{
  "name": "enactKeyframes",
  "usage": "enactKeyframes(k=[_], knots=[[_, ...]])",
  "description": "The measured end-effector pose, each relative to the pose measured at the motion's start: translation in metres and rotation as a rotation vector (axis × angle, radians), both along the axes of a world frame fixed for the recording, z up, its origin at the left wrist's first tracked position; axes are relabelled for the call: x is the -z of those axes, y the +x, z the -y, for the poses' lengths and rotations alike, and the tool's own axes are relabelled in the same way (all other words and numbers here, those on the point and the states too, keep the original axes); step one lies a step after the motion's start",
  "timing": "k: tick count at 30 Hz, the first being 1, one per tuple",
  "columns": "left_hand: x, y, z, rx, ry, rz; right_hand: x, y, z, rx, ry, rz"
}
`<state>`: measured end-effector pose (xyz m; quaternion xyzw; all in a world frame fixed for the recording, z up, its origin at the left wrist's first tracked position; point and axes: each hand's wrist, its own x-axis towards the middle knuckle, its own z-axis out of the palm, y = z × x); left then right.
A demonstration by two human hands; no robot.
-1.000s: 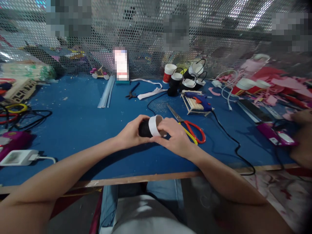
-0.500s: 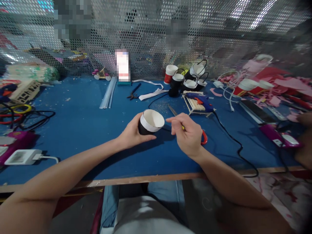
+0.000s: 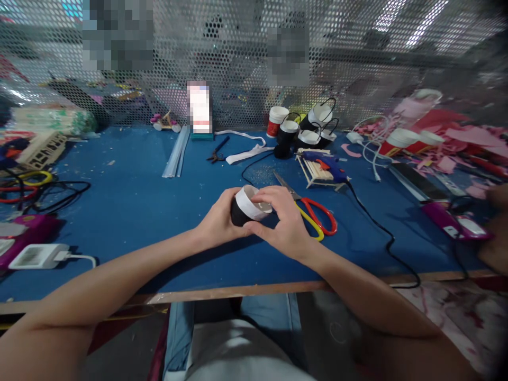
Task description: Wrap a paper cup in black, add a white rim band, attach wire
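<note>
A paper cup (image 3: 246, 205) wrapped in black, with a white band round its rim, is held above the blue table in front of me. My left hand (image 3: 220, 218) is wrapped round its left side. From the right, my right hand (image 3: 283, 218) grips the cup too, its fingers over the rim and its thumb on the outside near the bottom. The cup tilts a little to the right, and my right fingers hide part of its mouth. Scissors (image 3: 317, 217) with red and yellow handles lie just beyond my right hand.
A blue glue gun (image 3: 333, 170) rests on a small wooden stick rack (image 3: 315, 168), its black cable running right. Several black cups with wire handles (image 3: 289, 129) stand at the back. Pliers (image 3: 216, 154), white ribbon (image 3: 248, 154), clear glue sticks (image 3: 177, 152) and a phone (image 3: 200, 108) lie or stand nearby.
My right hand has moved left and down from above the scissors and taken hold of the cup's rim. The cup has shifted slightly right and down, and the scissor handles now show.
</note>
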<state>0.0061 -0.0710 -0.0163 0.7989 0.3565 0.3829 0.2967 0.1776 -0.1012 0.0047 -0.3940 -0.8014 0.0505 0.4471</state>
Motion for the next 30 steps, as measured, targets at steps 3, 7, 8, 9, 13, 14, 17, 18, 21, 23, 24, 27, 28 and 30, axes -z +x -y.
enactKeyframes(k=[3, 7, 8, 9, 13, 14, 17, 18, 21, 23, 24, 27, 28, 30], knots=[[0.0, -0.002, -0.002, -0.015, -0.034, 0.009, -0.004, 0.002, 0.001, 0.012, 0.042, -0.08], [0.001, -0.003, -0.004, -0.004, -0.108, 0.021, -0.009, 0.013, -0.001, 0.11, -0.004, -0.241], [0.002, -0.004, -0.004, 0.006, -0.126, 0.026, -0.01, 0.015, -0.002, 0.131, -0.029, -0.261], [0.003, -0.004, -0.005, 0.016, -0.139, 0.032, -0.01, 0.017, -0.003, 0.143, -0.042, -0.259], [0.004, -0.005, -0.005, 0.068, -0.148, 0.056, -0.009, 0.016, -0.006, 0.075, 0.026, -0.042], [0.005, -0.005, -0.005, 0.08, -0.144, 0.062, -0.008, 0.015, -0.006, 0.053, 0.039, 0.009], [0.004, -0.006, -0.005, 0.075, -0.11, 0.078, -0.008, 0.016, -0.007, 0.068, 0.009, -0.037], [0.004, -0.007, -0.005, 0.064, -0.086, 0.081, -0.008, 0.018, -0.008, 0.09, -0.028, -0.102], [0.002, -0.009, -0.005, 0.079, 0.037, 0.066, -0.01, 0.024, -0.01, 0.122, -0.186, -0.257], [0.001, -0.01, -0.005, 0.142, 0.125, 0.034, -0.011, 0.025, -0.012, 0.07, -0.315, -0.244], [0.001, -0.01, -0.005, 0.174, 0.163, 0.012, -0.012, 0.025, -0.013, 0.029, -0.379, -0.204], [0.0, -0.011, -0.006, 0.215, 0.253, -0.068, -0.012, 0.022, -0.015, -0.037, -0.456, -0.026], [0.0, -0.011, -0.006, 0.207, 0.277, -0.096, -0.011, 0.021, -0.015, -0.03, -0.428, 0.026], [-0.001, -0.012, -0.006, 0.181, 0.305, -0.151, -0.009, 0.02, -0.016, -0.002, -0.329, 0.082]])
